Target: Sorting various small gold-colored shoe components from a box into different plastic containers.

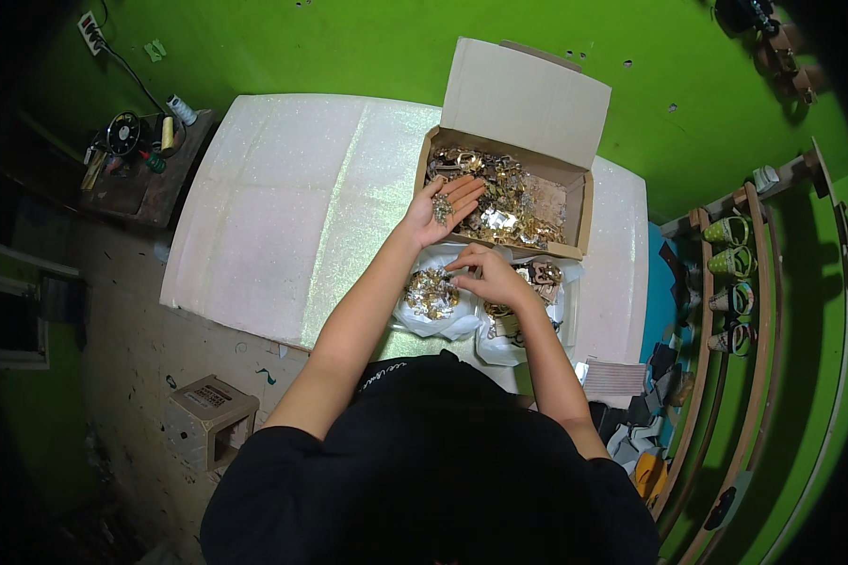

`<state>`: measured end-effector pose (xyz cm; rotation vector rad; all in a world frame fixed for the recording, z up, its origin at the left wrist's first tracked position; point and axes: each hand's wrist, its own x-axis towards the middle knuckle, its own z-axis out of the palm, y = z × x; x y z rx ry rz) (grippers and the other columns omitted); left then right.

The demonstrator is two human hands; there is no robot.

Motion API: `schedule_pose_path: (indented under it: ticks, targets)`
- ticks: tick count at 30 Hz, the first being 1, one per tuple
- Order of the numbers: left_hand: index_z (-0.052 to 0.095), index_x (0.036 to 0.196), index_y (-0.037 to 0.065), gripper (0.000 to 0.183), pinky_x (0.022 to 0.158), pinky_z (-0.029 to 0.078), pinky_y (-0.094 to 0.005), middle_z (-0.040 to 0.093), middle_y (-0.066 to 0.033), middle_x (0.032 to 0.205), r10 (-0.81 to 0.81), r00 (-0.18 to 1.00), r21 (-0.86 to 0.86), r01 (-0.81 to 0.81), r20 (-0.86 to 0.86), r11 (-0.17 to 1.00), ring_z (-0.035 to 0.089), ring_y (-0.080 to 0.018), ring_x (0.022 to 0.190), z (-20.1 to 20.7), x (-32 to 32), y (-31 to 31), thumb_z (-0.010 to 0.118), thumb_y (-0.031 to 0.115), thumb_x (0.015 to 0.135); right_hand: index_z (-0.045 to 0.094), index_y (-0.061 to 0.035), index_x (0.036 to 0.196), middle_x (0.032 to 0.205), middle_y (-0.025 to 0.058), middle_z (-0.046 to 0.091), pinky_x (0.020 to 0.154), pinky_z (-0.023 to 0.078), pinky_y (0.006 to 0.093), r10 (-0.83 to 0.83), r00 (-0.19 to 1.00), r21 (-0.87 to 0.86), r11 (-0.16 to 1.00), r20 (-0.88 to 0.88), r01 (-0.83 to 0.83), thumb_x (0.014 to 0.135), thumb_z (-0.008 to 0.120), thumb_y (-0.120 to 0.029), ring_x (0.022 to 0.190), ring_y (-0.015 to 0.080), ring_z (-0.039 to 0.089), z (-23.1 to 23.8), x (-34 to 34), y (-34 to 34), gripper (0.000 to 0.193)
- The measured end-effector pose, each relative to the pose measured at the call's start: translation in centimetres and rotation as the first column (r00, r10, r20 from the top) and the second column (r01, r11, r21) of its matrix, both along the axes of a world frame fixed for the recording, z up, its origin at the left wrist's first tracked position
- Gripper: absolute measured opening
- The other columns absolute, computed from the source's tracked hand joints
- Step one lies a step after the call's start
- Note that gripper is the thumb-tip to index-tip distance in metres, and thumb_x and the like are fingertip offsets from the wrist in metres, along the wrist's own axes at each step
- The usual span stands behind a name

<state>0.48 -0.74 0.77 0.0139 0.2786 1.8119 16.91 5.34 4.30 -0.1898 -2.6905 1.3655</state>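
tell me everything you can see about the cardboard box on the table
The box is rectangular, brown and cardboard-looking, standing on the white, glittery table. Its paler lid is raised on the far side, toward the green wall. Inside lies a jumble of small gold- and silver-coloured pieces, metallic-looking, heaped mostly left and centre; a flatter brownish patch shows at right. The left hand overlaps its left front part; whether they touch is unclear.

small metal pieces (441,208) on open left hand (460,208), right fingers (465,263) over white bag (441,328), cardboard box (528,104)
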Motion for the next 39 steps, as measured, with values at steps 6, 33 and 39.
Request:
schedule_pose_path:
  ticks: [6, 33, 39]
  targets:
    - [0.038, 0.119, -0.004, 0.046, 0.089, 0.043, -0.0385, 0.04, -0.0188, 0.124, 0.008, 1.0, -0.006, -0.008, 0.016, 1.0, 0.04, -0.0283, 0.116, -0.1, -0.3, 0.3, 0.02, 0.029, 0.092, 0.062, -0.0034, 0.085, 0.081, 0.0104, 0.054, 0.066, 0.044, 0.032, -0.16, 0.987, 0.055, 0.986, 0.002, 0.16, 0.071, 0.06, -0.012, 0.073, 0.0236, 0.055, 2.5, -2.8, 1.3, 0.016]
    - [0.051, 0.093, 0.006, 0.026, 0.073, 0.05, -0.0304, 0.057, -0.0056, 0.084, 0.042, 0.999, -0.084, -0.039, 0.027, 0.996, 0.058, -0.0152, 0.076, -2.6, -1.1, 0.9, 0.033, 0.023, 0.091, 0.063, -0.0085, 0.072, 0.078, 0.0061, 0.052, 0.068, 0.037, 0.0362, -0.113, 0.93, 0.48, 0.831, -0.349, 0.281, 0.065, 0.064, -0.015, 0.08, 0.0243, 0.051, 2.4, -9.3, 3.3, 0.009]
    - [0.05, 0.097, 0.002, 0.025, 0.078, 0.049, -0.033, 0.056, -0.0101, 0.089, 0.028, 0.999, -0.113, -0.026, 0.016, 0.993, 0.058, -0.0196, 0.085, -1.1, -0.7, 0.8, 0.038, 0.023, 0.09, 0.063, -0.0052, 0.073, 0.076, 0.0085, 0.051, 0.068, 0.04, 0.0369, -0.232, 0.891, 0.411, 0.822, -0.391, 0.394, 0.065, 0.065, -0.012, 0.078, 0.0262, 0.05, 2.5, -8.3, 4.4, 0.011]
